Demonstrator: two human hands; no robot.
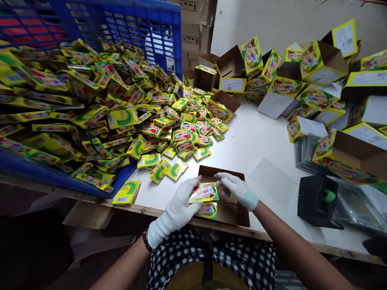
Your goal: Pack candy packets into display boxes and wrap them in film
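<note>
An open cardboard box (231, 215), brown inside, lies at the table's front edge before me. In a white glove, my left hand (179, 203) is closed on a small yellow printed packet (205, 191) over the left side of the box. Just below it, a second yellow packet (208, 210) lies inside the box, close to my left thumb. My right hand (234, 188), also gloved in white, hovers over the box's right side with fingers stretched to the left, holding nothing that I can see. A few loose packets (160, 171) lie left of the box.
A tipped blue crate (181, 39) at left spills a heap of yellow packets (186, 134) onto the white table (245, 130). Several open display boxes (309, 98) are piled at right. A clear plastic sheet (271, 183) and a black tape dispenser (318, 202) lie nearer.
</note>
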